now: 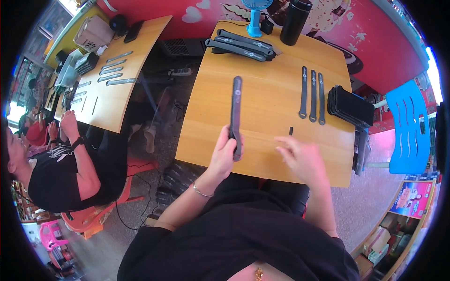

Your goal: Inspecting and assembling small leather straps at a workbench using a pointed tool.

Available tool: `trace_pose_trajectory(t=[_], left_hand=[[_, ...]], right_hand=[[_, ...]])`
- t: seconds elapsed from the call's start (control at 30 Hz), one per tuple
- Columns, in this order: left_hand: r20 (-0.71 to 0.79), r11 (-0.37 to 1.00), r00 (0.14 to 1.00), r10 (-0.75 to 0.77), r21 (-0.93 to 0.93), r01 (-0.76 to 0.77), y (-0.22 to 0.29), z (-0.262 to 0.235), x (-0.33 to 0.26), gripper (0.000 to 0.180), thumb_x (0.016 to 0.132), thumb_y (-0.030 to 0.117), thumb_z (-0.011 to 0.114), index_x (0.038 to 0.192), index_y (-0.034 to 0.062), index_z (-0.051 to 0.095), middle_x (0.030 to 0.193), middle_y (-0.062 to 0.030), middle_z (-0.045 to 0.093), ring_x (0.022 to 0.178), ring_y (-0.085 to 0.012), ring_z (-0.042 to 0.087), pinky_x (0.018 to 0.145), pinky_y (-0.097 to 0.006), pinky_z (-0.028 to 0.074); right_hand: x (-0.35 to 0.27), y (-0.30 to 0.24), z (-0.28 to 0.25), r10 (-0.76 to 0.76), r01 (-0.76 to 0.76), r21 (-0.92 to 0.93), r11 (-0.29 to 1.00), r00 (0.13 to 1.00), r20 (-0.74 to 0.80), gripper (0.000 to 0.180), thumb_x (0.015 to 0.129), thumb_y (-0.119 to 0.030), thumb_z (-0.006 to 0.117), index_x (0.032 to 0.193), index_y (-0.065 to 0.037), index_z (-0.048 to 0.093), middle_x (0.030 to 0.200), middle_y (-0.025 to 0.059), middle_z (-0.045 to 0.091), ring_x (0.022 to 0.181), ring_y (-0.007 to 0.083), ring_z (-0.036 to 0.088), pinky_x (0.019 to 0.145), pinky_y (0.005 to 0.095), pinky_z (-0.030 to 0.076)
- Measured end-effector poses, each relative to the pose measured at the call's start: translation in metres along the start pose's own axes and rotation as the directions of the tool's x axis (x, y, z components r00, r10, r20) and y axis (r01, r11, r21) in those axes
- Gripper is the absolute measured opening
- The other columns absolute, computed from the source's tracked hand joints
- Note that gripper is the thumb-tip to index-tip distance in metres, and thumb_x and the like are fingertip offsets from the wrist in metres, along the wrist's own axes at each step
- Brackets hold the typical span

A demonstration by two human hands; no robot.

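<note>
My left hand (222, 152) is closed round the lower end of a dark grey strap (236, 100), which stands up from the fist above the wooden table. Blurred by motion, my right hand (304, 159) hovers over the table's near right part, finger and thumb apart and nothing visible between them. Just beyond its fingertips lies a small black strip (291, 131). Farther right, three like straps with ring-shaped ends (313, 96) lie side by side. A pile of bundled straps (241, 44) rests at the table's far left.
Right of the three straps sits a stack of flat black pouches (350, 107). A blue fan (254, 21) and a black tumbler (295, 23) stand at the far edge. A blue chair (409, 129) is at right. Left, another person (65, 168) sits at a second table (126, 93) with more straps.
</note>
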State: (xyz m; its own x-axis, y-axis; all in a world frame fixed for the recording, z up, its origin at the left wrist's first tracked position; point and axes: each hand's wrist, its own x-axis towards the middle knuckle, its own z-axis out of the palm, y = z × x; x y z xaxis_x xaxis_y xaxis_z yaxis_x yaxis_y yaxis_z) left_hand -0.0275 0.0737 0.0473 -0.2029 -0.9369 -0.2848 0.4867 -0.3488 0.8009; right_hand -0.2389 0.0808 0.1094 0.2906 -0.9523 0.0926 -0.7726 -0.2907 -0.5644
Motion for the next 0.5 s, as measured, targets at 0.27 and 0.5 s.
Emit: trace_pose_trajectory(t=[0.27, 0.5], left_hand=[[-0.064, 0.984, 0.991, -0.115, -0.142, 0.105, 0.001, 0.015, -0.003, 0.042, 0.092, 0.002, 0.032, 0.132, 0.0099, 0.040, 0.081, -0.0014, 0.048, 0.050, -0.0058, 0.036, 0.045, -0.019, 0.028], [0.130, 0.980, 0.973, -0.193, -0.033, 0.198, 0.007, 0.012, -0.010, 0.036, 0.095, 0.006, 0.038, 0.131, 0.0088, 0.040, 0.076, 0.0023, 0.043, 0.050, -0.0036, 0.031, 0.043, -0.018, 0.024]], right_hand=[[0.016, -0.017, 0.038, -0.156, 0.232, 0.410, 0.882, 0.965, -0.209, 0.032, 0.075, -0.004, 0.074, 0.106, -0.010, 0.066, 0.082, 0.0029, 0.068, 0.062, 0.0035, 0.054, 0.050, 0.0185, 0.038], [0.038, 0.029, 0.076, 0.266, -0.104, 0.853, 0.511, 0.963, -0.042, 0.012, 0.086, -0.010, 0.066, 0.097, -0.006, 0.066, 0.060, -0.0095, 0.044, 0.054, 0.0021, 0.034, 0.049, 0.0208, 0.027]])
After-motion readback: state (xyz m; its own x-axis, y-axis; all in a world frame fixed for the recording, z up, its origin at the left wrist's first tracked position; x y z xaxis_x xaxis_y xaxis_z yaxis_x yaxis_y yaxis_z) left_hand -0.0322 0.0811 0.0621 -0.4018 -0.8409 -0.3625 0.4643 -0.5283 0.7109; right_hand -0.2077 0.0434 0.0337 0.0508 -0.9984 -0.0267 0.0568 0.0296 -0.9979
